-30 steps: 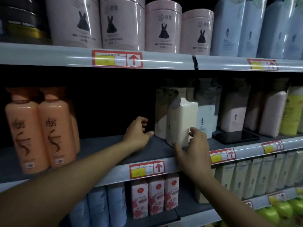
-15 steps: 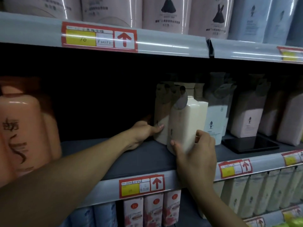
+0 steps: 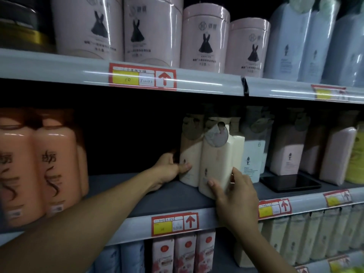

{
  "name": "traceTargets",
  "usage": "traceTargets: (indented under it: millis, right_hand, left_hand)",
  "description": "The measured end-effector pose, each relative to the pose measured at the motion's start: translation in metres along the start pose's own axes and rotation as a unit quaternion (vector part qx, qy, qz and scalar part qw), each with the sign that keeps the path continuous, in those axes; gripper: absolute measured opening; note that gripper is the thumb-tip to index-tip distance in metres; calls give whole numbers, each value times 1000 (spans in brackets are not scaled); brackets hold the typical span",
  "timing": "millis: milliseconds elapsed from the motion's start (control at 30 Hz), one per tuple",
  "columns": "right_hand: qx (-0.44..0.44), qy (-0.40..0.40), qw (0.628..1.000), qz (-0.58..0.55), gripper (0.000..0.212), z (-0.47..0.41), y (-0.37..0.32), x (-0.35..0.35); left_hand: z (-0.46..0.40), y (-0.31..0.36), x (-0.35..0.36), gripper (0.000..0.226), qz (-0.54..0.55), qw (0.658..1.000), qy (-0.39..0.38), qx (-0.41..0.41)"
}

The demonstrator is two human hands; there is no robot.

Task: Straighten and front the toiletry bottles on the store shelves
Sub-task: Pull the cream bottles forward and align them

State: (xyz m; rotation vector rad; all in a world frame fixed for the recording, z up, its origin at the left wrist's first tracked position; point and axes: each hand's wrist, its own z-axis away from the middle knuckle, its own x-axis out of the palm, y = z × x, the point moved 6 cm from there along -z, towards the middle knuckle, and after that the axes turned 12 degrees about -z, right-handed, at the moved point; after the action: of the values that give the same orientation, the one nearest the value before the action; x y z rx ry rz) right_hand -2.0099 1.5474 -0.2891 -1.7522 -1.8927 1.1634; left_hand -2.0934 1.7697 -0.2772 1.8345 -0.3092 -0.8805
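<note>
On the middle shelf (image 3: 167,196) stand cream pump bottles in a small group. My right hand (image 3: 234,196) grips the front cream bottle (image 3: 215,164) low on its body, thumb on the left face, fingers round the right side. My left hand (image 3: 169,170) holds the base of the cream bottle behind it (image 3: 190,158), thumb across its front. A round tag hangs at the front bottle's neck. More pale bottles (image 3: 253,156) stand to the right, partly hidden in shadow.
Orange bottles (image 3: 57,160) crowd the shelf's left end, with a dark gap between them and the cream group. A flat black tray (image 3: 289,183) lies to the right. Pink canisters (image 3: 204,40) fill the shelf above; boxed packs (image 3: 184,255) sit below.
My left hand has reached in from the open shelf and taken hold of the rear cream bottle. My right hand has closed tighter round the front bottle. The view shifted closer, then back.
</note>
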Motion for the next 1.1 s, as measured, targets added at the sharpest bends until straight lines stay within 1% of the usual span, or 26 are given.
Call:
traceTargets:
  millis: [33, 67, 100, 167, 200, 300, 500, 633, 833, 1000, 1100]
  right_hand:
    - [0, -10, 1000, 3, 47, 1, -1, -2]
    - [0, -20, 1000, 7, 46, 3, -3, -3]
    - [-3, -29, 1000, 11, 44, 5, -5, -4]
    - [-9, -44, 999, 16, 43, 9, -11, -6]
    - [-8, -51, 999, 12, 44, 11, -14, -7]
    - [3, -74, 997, -5, 48, 16, -25, -10]
    - [7, -136, 991, -2, 49, 24, -43, -4]
    - [27, -174, 984, -25, 59, 31, -53, 6]
    - [30, -175, 984, -15, 63, 30, -65, 25]
    - [21, -169, 985, 7, 62, 20, -65, 41]
    - [11, -174, 984, 26, 65, 12, -65, 51]
  left_hand:
    - [8, 3, -1, 54, 3, 1000, 0, 4]
    - [15, 5, -3, 48, 1, 1000, 5, 7]
    - [21, 5, -6, 54, -9, 1000, 12, 9]
    - [34, 7, -13, 72, -31, 999, 28, 17]
    - [41, 8, -18, 73, -46, 998, 37, 25]
    - [66, 15, -29, 60, -91, 993, 69, 39]
    - [108, 19, -52, 60, -124, 985, 116, 38]
    - [130, 18, -64, 56, -131, 981, 139, 30]
    - [139, 13, -83, 52, -170, 968, 180, 26]
    - [134, 11, -92, 51, -214, 956, 197, 16]
    - [126, 8, -97, 50, -227, 951, 208, 10]
